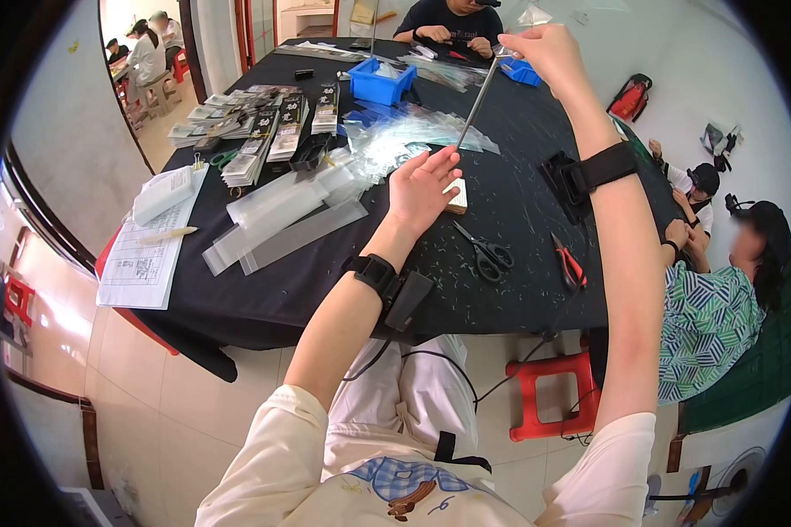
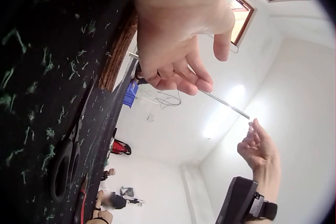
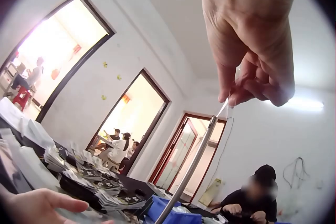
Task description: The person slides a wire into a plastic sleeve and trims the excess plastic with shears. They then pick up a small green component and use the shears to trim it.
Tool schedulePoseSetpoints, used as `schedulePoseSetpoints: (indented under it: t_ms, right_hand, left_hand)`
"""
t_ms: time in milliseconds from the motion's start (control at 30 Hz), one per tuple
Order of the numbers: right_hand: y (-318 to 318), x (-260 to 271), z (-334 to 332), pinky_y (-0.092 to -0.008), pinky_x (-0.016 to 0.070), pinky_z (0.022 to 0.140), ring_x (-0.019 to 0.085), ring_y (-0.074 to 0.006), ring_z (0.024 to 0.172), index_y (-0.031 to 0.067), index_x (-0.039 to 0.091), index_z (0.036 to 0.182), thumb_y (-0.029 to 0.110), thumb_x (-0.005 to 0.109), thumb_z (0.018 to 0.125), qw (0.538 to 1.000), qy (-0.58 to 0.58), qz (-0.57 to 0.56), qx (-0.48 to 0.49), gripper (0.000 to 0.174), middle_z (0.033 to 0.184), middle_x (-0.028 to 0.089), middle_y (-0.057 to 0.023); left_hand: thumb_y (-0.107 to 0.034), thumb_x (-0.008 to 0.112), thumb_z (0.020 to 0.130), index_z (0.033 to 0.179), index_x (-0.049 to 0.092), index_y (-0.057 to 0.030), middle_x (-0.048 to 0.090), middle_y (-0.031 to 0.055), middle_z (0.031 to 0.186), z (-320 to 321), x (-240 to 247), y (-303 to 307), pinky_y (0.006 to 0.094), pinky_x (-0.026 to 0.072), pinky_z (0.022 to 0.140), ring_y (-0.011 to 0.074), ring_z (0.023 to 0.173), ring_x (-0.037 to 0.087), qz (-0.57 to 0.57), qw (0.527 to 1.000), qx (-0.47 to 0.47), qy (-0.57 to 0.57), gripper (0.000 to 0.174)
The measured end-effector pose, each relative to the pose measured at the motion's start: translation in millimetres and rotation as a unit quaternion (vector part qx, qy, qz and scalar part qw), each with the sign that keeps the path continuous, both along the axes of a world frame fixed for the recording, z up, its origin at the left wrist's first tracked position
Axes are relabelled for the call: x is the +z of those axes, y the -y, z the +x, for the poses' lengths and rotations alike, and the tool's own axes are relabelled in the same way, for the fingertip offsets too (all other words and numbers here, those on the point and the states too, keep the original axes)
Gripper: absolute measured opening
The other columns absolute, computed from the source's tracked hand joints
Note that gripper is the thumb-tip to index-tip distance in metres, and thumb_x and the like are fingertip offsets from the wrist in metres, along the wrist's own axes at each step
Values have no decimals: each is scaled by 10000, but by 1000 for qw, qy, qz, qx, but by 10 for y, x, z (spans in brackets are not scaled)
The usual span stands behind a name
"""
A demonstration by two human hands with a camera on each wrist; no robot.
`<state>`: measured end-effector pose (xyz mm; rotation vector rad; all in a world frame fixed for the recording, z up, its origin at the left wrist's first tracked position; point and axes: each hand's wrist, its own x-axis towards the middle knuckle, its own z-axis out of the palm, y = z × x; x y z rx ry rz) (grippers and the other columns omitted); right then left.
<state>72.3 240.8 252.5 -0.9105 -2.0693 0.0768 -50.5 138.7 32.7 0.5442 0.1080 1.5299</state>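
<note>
A thin metal rod [image 1: 476,110] [image 2: 231,107] [image 3: 189,174] slants above the table. At its upper end my right hand [image 1: 545,60] [image 2: 261,153] [image 3: 252,50] pinches a small clear piece [image 3: 226,107] between thumb and fingertips, and this piece meets the rod's tip. My left hand [image 1: 420,189] [image 2: 178,40] [image 3: 47,208] is raised, palm up, with relaxed, slightly bent fingers by the rod's lower part. In the left wrist view the rod passes behind those fingers; whether they touch it I cannot tell.
On the black table [image 1: 518,299] lie scissors [image 1: 488,255], red-handled pliers [image 1: 569,265], clear plastic sleeves [image 1: 299,198], packet stacks [image 1: 255,145], a blue bin [image 1: 382,86] and a paper sheet [image 1: 149,255]. Thread scraps are scattered about. People sit across and at right.
</note>
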Motion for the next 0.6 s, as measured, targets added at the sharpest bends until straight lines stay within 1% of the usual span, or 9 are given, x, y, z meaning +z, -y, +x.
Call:
schedulePoseSetpoints:
  t_ms: [67,167,267,367,500,567,600]
  right_hand:
    - [-8,-21,6,-226,355,453,515,-83,518,-21,692,773,337,729,713,1000,-17,-1,22,365,623,619,-57]
    - [31,1,25,-228,366,468,524,-90,531,-18,691,766,342,733,712,1000,-4,-21,19,367,626,618,-57]
    - [37,5,27,-227,374,485,526,-92,545,-14,692,761,342,735,711,999,-3,-17,30,362,629,617,-58]
    - [-128,-21,65,-244,380,503,523,-97,557,-13,690,752,359,728,714,998,-17,-36,46,376,633,616,-56]
    - [-127,24,104,-268,388,526,527,-106,577,-11,689,742,377,720,716,999,7,-27,37,390,637,617,-52]
    - [-102,31,115,-279,395,565,535,-114,602,0,690,730,390,715,717,998,15,-50,23,391,641,616,-50]
    - [-120,28,126,-279,395,565,535,-114,602,0,690,730,390,715,717,998,15,-50,23,391,641,616,-50]
  left_hand:
    - [-299,409,895,1148,530,-57,574,7,1026,2,-2,-4,334,364,841,169,934,504,1,1000,0,0,370]
    - [-301,407,897,1146,533,-56,575,9,1027,-2,-11,-11,335,365,843,171,935,506,2,1000,0,1,371]
    - [-302,406,898,1145,534,-56,575,10,1029,0,-9,-9,335,365,846,171,937,507,4,1000,-1,0,372]
    - [-304,406,898,1147,533,-55,574,10,1029,-2,-12,-10,335,365,847,170,937,507,5,1000,-1,0,374]
    - [-307,407,898,1150,530,-54,574,11,1029,1,-8,-11,335,368,844,171,937,507,5,1000,0,-3,378]
    - [-307,407,897,1152,528,-54,573,11,1030,-4,-13,-14,336,368,843,170,937,506,4,1000,1,-2,379]
    - [-308,407,897,1154,526,-54,571,11,1030,-1,-10,-12,336,368,842,170,937,506,4,1000,0,-2,381]
